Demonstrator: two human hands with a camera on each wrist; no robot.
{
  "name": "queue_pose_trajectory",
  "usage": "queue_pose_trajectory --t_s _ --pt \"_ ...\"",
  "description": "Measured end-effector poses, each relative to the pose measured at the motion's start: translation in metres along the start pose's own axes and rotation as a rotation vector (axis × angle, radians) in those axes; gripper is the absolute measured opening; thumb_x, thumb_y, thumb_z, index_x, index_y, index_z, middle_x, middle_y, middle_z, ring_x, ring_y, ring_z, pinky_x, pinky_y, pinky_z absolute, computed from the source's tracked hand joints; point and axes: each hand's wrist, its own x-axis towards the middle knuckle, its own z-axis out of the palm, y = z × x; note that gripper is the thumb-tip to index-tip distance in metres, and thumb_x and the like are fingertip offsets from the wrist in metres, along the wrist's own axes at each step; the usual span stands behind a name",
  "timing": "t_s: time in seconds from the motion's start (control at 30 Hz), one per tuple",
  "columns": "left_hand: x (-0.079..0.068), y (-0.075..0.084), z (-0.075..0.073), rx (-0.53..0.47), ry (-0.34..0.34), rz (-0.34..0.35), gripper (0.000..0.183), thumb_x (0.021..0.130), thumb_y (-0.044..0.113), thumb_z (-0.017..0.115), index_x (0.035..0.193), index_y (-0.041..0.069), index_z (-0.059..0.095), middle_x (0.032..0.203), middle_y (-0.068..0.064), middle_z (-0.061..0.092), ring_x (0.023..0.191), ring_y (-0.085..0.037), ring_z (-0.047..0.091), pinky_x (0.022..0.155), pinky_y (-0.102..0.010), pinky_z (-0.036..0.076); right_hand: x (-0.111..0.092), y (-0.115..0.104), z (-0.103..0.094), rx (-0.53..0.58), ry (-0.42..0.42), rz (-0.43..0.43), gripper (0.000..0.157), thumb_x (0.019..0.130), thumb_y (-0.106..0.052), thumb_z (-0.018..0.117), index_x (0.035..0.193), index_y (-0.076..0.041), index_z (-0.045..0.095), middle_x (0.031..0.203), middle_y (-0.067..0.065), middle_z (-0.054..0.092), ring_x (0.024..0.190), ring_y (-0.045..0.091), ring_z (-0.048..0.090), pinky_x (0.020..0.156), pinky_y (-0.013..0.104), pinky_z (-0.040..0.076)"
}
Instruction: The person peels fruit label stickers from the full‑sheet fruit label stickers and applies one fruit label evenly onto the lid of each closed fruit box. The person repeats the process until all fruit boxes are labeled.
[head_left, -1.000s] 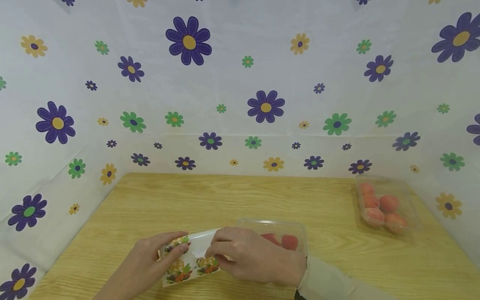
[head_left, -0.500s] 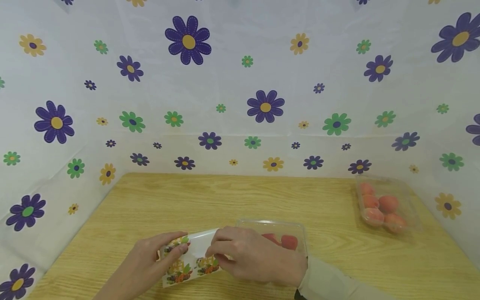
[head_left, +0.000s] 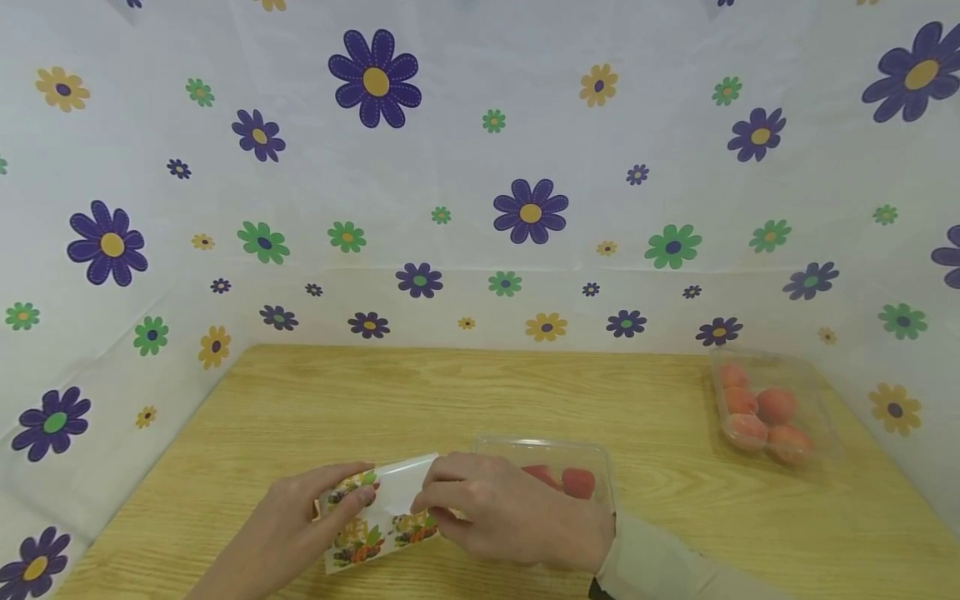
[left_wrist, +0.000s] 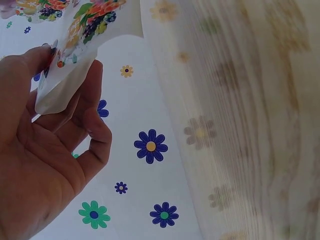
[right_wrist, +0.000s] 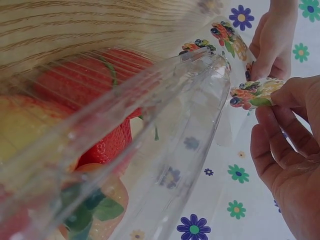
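Note:
My left hand (head_left: 296,517) grips a white sheet of fruit-print stickers (head_left: 408,481) between thumb and fingers, tilted over the front of the table. In the left wrist view, the lower edge of the sticker sheet (left_wrist: 65,87) curls down between thumb and fingers. My right hand (head_left: 510,512) is at the sheet's right side. The right wrist view has its thumb and finger pinching a fruit-print sticker (right_wrist: 252,95); whether it is fully off the sheet, I cannot tell. Beneath and behind the right wrist sits a clear plastic box (head_left: 547,446) with red fruit (head_left: 579,483), partly covered by that arm.
At the table's (head_left: 465,392) back right stands another clear plastic box (head_left: 813,417) holding several orange-pink round fruits (head_left: 777,406). A white flower-print cloth (head_left: 450,167) hangs behind the table and along both sides. Close up, the nearer box holds strawberries (right_wrist: 107,145) and a yellowish fruit (right_wrist: 30,130).

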Motion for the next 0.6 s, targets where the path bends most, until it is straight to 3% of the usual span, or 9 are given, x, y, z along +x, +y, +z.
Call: queue_pose_trajectory --t_s 0.37,0.6 --pt "0.001 0.000 -0.001 -0.023 -0.023 -0.024 0.034 0.104 0.035 0.061 0.127 0.014 0.071 0.107 0.001 0.078 0.068 0.004 0.056 0.056 -0.020 0.049 -0.001 -0.001 -0.003 0.024 -0.016 0.012 0.014 0.091 -0.007 0.075 0.103 -0.013 0.077 0.102 -0.005 0.071 0.089 0.002 0.065 0.084 0.002 0.048" --pt "0.000 0.000 0.001 0.018 0.023 0.013 0.030 0.102 0.033 0.064 0.126 0.016 0.072 0.111 0.002 0.077 0.073 0.005 0.057 0.058 -0.020 0.048 -0.001 0.000 -0.011 -0.001 0.062 0.016 0.013 0.092 -0.009 0.074 0.104 -0.014 0.076 0.101 -0.006 0.071 0.085 0.001 0.061 0.082 0.002 0.048"
